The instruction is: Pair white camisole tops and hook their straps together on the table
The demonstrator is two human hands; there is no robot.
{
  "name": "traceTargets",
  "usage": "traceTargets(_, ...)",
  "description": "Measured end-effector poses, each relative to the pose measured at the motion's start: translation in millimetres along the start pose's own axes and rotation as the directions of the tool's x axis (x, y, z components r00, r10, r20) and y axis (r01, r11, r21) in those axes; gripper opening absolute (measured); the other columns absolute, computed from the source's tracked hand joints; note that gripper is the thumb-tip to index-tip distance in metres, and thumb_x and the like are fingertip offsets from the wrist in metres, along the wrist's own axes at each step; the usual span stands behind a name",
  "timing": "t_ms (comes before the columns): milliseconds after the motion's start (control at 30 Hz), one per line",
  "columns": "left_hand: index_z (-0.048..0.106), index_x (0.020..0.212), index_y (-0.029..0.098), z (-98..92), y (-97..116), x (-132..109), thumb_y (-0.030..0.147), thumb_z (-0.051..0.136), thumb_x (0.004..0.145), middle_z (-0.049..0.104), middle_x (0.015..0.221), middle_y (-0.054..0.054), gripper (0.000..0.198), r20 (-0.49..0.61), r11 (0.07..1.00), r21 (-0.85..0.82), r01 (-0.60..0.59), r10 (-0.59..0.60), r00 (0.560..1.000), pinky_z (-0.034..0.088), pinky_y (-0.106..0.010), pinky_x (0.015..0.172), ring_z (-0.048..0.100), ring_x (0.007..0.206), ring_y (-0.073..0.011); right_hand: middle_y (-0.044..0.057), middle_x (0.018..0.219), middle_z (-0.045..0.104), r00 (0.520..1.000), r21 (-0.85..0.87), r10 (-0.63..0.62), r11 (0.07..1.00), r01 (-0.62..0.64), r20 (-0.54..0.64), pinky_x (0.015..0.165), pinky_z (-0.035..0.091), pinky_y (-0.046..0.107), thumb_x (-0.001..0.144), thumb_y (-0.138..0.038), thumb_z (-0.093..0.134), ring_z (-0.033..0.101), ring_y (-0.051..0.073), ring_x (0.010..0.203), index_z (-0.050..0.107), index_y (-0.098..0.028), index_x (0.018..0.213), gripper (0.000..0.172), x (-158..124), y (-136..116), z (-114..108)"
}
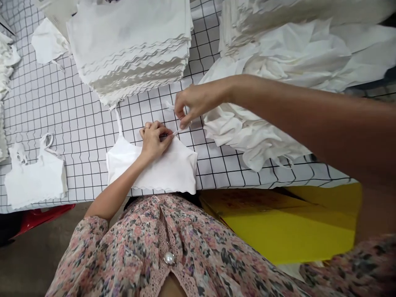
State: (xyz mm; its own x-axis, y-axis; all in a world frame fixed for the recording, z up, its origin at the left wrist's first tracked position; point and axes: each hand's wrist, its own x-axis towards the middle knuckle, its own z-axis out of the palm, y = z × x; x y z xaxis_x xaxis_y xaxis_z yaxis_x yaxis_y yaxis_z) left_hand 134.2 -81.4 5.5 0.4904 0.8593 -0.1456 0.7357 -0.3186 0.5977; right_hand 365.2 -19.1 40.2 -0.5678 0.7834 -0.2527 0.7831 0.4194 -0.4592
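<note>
A white camisole top (167, 175) lies flat at the near edge of the table, its left strap stretched away from me. My left hand (155, 139) rests over the top's upper edge, thumb and forefinger pinching the base of the right strap. Just beyond and to the right, my right hand (189, 104) is closed on the same strap (182, 130), drawing it out from the top. Part of the strap is hidden by the right hand's fingers.
A tall stack of white garments (133, 45) stands at the back. Loose white garments (287, 62) are heaped to the right. Folded tops (35, 179) lie at the left on the checked cloth (89, 115). A yellow box (278, 231) sits below the table edge.
</note>
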Motion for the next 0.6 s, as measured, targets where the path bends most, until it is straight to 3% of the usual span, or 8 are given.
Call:
traceTargets(100, 0.080, 0.095, 0.024, 0.9, 1.3, 0.8, 0.030, 0.075, 0.097, 0.068, 0.109, -0.007, 0.008, -0.001, 1.000, -0.001, 0.005, -0.005, 1.000, 0.036, -0.049, 0.105, 0.052, 0.115, -0.0282, 0.003, 0.109, 0.077, 0.960, 0.082, -0.016, 0.997, -0.007, 0.278, 0.092, 0.044, 0.035, 0.097, -0.061, 0.071, 0.065, 0.015, 0.100, 0.080, -0.015, 0.106, 0.048, -8.5, -9.8, -11.6)
traceTargets(167, 0.080, 0.094, 0.024, 2.4, 1.8, 1.2, 0.029, 0.077, 0.096, 0.069, 0.109, -0.006, 0.006, -0.008, 1.000, -0.012, 0.018, -0.018, 1.000, 0.036, -0.048, 0.105, 0.052, 0.116, -0.0279, 0.006, 0.114, 0.076, 0.970, 0.021, 0.015, 1.000, -0.020, 0.242, 0.098, 0.043, 0.042, 0.090, -0.057, 0.081, 0.063, 0.024, 0.114, 0.080, -0.019, 0.107, 0.042, -9.2, -26.0, -5.4)
traceTargets(233, 0.079, 0.093, 0.023, 3.7, 2.3, 1.4, 0.029, 0.078, 0.095, 0.070, 0.108, -0.006, 0.006, -0.012, 0.999, -0.021, 0.032, -0.032, 0.999, 0.036, -0.048, 0.104, 0.053, 0.116, -0.0279, 0.010, 0.116, 0.075, 0.981, -0.088, 0.044, 0.996, -0.028, 0.189, 0.104, 0.040, 0.050, 0.088, -0.046, 0.084, 0.057, 0.032, 0.124, 0.079, -0.019, 0.096, 0.029, -7.6, -42.5, 8.9)
traceTargets(367, 0.078, 0.092, 0.024, 3.9, 3.9, 1.4, 0.029, 0.076, 0.096, 0.069, 0.106, -0.006, 0.007, 0.005, 1.000, -0.013, 0.024, -0.024, 1.000, 0.037, -0.048, 0.105, 0.052, 0.117, -0.0284, 0.012, 0.107, 0.076, 0.983, -0.126, 0.075, 0.991, -0.054, 0.165, 0.109, 0.037, 0.057, 0.092, -0.030, 0.076, 0.057, 0.035, 0.127, 0.077, -0.019, 0.088, 0.012, -9.8, -52.7, 29.4)
traceTargets(467, 0.079, 0.093, 0.024, 2.8, 5.9, 1.4, 0.026, 0.074, 0.096, 0.068, 0.107, -0.005, 0.006, 0.011, 1.000, -0.020, 0.021, -0.020, 1.000, 0.035, -0.049, 0.108, 0.052, 0.119, -0.0286, 0.009, 0.096, 0.078, 0.972, -0.054, 0.118, 0.993, -0.109, 0.204, 0.102, 0.044, 0.050, 0.095, -0.037, 0.076, 0.067, 0.029, 0.108, 0.080, -0.020, 0.091, 0.018, -21.1, -40.7, 20.0)
traceTargets(600, 0.079, 0.092, 0.022, 3.6, 6.7, 3.1, 0.021, 0.074, 0.095, 0.068, 0.107, -0.006, 0.006, 0.015, 0.998, -0.059, 0.033, -0.032, 0.999, 0.034, -0.050, 0.110, 0.051, 0.121, -0.0295, 0.007, 0.095, 0.080, 0.948, 0.004, 0.225, 0.973, -0.232, 0.227, 0.082, 0.044, 0.036, 0.100, -0.054, 0.066, 0.069, 0.014, 0.087, 0.084, -0.009, 0.096, 0.049, -42.9, -20.8, -19.4)
